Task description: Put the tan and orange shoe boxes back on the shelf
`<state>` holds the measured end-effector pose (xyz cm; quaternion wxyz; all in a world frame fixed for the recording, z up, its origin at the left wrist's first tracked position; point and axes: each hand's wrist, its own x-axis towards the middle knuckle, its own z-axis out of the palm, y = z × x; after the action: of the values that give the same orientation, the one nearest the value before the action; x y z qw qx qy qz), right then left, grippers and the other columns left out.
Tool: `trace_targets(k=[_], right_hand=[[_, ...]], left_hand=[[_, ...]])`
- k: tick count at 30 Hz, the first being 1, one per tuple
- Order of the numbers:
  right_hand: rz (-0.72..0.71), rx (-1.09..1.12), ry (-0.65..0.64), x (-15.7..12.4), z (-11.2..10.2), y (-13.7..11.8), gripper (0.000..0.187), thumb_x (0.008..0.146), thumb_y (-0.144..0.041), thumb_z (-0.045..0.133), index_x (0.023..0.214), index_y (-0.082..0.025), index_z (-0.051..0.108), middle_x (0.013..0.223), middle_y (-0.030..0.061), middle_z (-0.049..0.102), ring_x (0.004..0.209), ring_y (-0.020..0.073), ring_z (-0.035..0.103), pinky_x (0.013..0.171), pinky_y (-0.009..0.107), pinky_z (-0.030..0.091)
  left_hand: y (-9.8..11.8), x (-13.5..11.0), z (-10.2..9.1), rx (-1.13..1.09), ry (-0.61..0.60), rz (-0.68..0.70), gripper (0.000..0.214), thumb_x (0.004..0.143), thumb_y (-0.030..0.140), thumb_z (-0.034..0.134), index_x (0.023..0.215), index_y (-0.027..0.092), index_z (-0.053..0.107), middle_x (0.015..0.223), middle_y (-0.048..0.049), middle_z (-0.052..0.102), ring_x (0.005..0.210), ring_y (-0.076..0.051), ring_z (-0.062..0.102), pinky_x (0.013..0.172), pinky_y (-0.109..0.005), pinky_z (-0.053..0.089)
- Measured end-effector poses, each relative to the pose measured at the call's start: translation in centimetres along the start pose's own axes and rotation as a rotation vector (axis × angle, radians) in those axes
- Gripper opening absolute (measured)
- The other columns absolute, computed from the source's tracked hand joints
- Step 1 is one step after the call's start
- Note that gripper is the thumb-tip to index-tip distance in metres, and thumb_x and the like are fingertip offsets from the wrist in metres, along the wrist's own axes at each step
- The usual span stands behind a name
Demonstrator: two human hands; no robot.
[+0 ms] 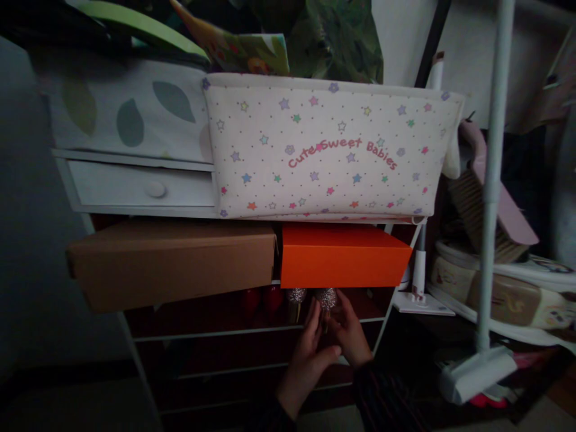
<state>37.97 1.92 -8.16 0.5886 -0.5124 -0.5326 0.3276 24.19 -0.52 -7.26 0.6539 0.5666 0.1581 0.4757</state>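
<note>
A glittery silver high-heeled shoe (327, 299) with a gold-toned heel stands toe inward on the upper shelf, under the front of an orange box. My left hand (306, 355) holds its left side with the fingertips, thumb stretched out to the right. From the other side my right hand (351, 333) has its fingers round the same shoe near the heel. Just left of it is the matching high-heeled shoe (296, 297), apart from my hands. Farther left sit red shoes (261, 301), dim in the shadow. The toes of all the shoes are hidden.
Overhanging the rack (193, 333) are a brown cardboard box (180, 258) and the orange box (344, 258). Above sit a white drawer (144, 185) and a star-print fabric bin (328, 150). A pale pole (492, 198) and a pink brush (499, 198) stand at right.
</note>
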Motion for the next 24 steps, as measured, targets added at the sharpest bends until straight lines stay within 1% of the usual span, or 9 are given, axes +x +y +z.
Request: trace_targets(k=[2, 5, 8, 10, 12, 15, 19, 24], right_hand=[[0.003, 0.029, 0.008, 0.2, 0.6, 0.3, 0.079, 0.072, -0.031, 0.059, 0.141, -0.02, 0.021, 0.11, 0.0088, 0.057, 0.092, 0.0182, 0.06, 0.086, 0.036, 0.05], [-0.018, 0.041, 0.024, 0.6, 1.1, 1.0, 0.079, 0.072, -0.03, 0.061, 0.14, -0.021, 0.02, 0.113, 0.0095, 0.057, 0.095, 0.0182, 0.06, 0.086, 0.035, 0.05], [-0.05, -0.014, 0.023, 1.0, 1.5, 1.4, 0.073, 0.075, -0.029, 0.057, 0.138, -0.02, 0.023, 0.114, 0.0102, 0.057, 0.101, 0.0187, 0.059, 0.091, 0.035, 0.048], [-0.06, -0.078, 0.028, 1.3, 1.7, 1.5, 0.069, 0.077, -0.03, 0.055, 0.138, -0.02, 0.025, 0.112, 0.0089, 0.058, 0.101, 0.0183, 0.058, 0.094, 0.036, 0.046], [-0.058, -0.124, 0.039, 1.5, 1.9, 1.5, 0.066, 0.077, -0.03, 0.053, 0.137, -0.02, 0.027, 0.111, 0.008, 0.059, 0.101, 0.0183, 0.059, 0.094, 0.036, 0.046], [-0.048, -0.142, 0.062, 1.7, 2.2, 1.5, 0.065, 0.077, -0.03, 0.052, 0.137, -0.021, 0.028, 0.114, 0.0077, 0.059, 0.104, 0.0183, 0.058, 0.096, 0.036, 0.045], [-0.041, -0.15, 0.078, 1.8, 2.3, 1.6, 0.065, 0.078, -0.032, 0.052, 0.137, -0.02, 0.029, 0.113, 0.0085, 0.059, 0.103, 0.0184, 0.058, 0.096, 0.036, 0.045], [-0.028, -0.18, 0.066, 2.0, 1.9, 2.1, 0.067, 0.079, -0.034, 0.051, 0.138, -0.02, 0.026, 0.105, 0.0077, 0.061, 0.096, 0.019, 0.06, 0.089, 0.036, 0.047]], left_hand=[[-0.3, 0.2, -0.7, -0.014, -0.015, 0.014, 0.089, 0.07, 0.017, 0.063, 0.146, 0.022, 0.017, 0.156, 0.0, 0.001, 0.142, -0.02, 0.008, 0.116, -0.032, 0.017], [-1.1, 0.6, -1.8, 0.112, -0.007, 0.046, 0.084, 0.071, 0.015, 0.064, 0.145, 0.024, 0.023, 0.156, 0.002, 0.004, 0.142, -0.019, 0.004, 0.117, -0.034, 0.013], [-1.7, 0.8, -2.4, 0.222, 0.029, 0.049, 0.091, 0.07, 0.015, 0.065, 0.146, 0.023, 0.017, 0.156, 0.0005, 0.004, 0.142, -0.02, 0.0, 0.118, -0.036, 0.007], [-1.9, 0.8, -2.6, 0.233, 0.031, 0.042, 0.094, 0.07, 0.015, 0.065, 0.147, 0.023, 0.011, 0.156, -0.0002, 0.003, 0.142, -0.021, 0.001, 0.118, -0.037, 0.009], [-2.0, 0.8, -2.5, 0.256, 0.036, 0.049, 0.095, 0.07, 0.016, 0.064, 0.147, 0.024, 0.01, 0.156, -0.0003, 0.003, 0.142, -0.021, 0.002, 0.118, -0.037, 0.01], [-2.2, 0.7, -2.4, 0.305, 0.062, 0.066, 0.092, 0.069, 0.017, 0.065, 0.147, 0.023, 0.015, 0.156, -0.0013, 0.002, 0.142, -0.024, 0.001, 0.118, -0.039, 0.008], [-2.3, 0.6, -2.2, 0.352, 0.071, 0.041, 0.086, 0.069, 0.018, 0.062, 0.145, 0.018, 0.023, 0.156, -0.0035, 0.001, 0.143, -0.024, 0.002, 0.118, -0.039, 0.007], [-2.1, 0.6, -2.3, 0.382, 0.043, 0.013, 0.087, 0.069, 0.018, 0.061, 0.146, 0.016, 0.021, 0.156, -0.0037, 0.0, 0.143, -0.021, 0.0, 0.118, -0.038, 0.007]])
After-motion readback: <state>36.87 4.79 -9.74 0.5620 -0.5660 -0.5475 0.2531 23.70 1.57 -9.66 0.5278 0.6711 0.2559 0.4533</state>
